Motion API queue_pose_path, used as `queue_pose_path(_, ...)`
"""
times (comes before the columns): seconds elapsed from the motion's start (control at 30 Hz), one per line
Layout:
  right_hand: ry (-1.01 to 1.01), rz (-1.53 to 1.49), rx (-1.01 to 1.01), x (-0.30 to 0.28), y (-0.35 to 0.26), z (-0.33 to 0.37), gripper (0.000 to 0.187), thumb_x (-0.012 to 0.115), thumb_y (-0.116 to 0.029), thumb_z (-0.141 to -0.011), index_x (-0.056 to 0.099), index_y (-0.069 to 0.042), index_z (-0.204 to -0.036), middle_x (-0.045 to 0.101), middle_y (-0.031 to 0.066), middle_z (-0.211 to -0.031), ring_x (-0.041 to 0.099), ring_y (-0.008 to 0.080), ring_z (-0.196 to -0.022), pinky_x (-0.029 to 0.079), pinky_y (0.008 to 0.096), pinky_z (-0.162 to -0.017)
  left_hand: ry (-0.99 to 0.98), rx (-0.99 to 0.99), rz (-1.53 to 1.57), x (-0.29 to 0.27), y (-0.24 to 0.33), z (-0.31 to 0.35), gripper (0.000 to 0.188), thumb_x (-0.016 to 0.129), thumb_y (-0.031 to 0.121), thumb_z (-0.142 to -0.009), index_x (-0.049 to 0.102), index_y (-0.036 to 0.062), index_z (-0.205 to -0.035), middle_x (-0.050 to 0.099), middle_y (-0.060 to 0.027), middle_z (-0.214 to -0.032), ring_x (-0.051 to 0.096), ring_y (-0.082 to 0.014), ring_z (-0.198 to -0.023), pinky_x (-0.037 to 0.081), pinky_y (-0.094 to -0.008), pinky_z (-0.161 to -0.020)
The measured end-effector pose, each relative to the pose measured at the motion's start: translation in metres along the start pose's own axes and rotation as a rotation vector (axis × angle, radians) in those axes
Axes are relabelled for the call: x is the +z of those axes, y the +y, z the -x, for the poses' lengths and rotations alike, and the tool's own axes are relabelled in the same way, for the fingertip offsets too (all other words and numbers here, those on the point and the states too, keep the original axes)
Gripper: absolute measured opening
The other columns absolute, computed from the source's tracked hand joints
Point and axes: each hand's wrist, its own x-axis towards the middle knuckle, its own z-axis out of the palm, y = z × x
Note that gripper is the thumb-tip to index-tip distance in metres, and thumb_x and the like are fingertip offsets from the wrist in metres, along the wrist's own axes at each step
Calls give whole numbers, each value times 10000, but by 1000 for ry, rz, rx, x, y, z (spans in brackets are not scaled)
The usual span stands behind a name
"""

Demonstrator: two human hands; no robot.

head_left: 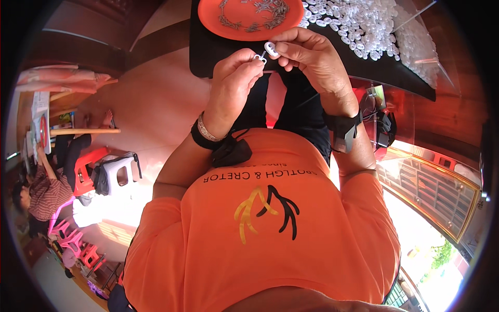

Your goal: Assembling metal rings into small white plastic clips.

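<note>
In front of the orange shirt, both my hands are raised close together at the edge of a black table (208,61). My left hand (235,83) is closed, pinching a small white looped piece (260,59) between thumb and forefinger. My right hand (312,58) pinches a white oval plastic piece (271,49) with holes in it. A thin grey metal bit (263,53) shows between the two pieces; I cannot tell which one it sits in. Just beyond my fingers, an orange plate (210,23) carries many small grey metal pins (275,15).
A heap of white oval pieces (358,26) covers the table's right side, beside a clear bag (418,52) of more. At left, a person (49,195) sits near red and white plastic stools (122,171). A glass-fronted cabinet (431,192) stands at right.
</note>
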Motion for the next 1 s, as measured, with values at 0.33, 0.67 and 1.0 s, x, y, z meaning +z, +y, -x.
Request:
queue_pose_path(0.33, 7, 142, -91, 8, 3, 0, 139, 662, -110, -848, 673, -17, -950, 641, 1, -783, 551, 51, -668, 456, 192, -614, -19, -18, 0, -5, -1, 2, 226, 494, 136, -856, 476, 44, -651, 397, 28, -556, 323, -43, -487, 239, -209, -467)
queue_pose_path(0.67, -16, 229, -78, 6, 3, 1, 148, 618, -57, -874, 651, -13, -1011, 666, 24, -879, 582, 66, -739, 465, 202, -675, -64, -58, 5, -14, -6, 1, 161, 529, 103, -834, 522, -4, -713, 448, 11, -624, 369, -51, -555, 289, -204, -497)
queue_pose_path(1.0, -35, 246, -89, 4, 5, 2, 148, 626, -60, -869, 655, -9, -1005, 659, 19, -861, 569, 62, -731, 458, 199, -670, -35, -50, -59, -9, -7, 2, 252, 496, 143, -858, 457, 45, -629, 380, 27, -552, 316, -48, -488, 233, -218, -468)
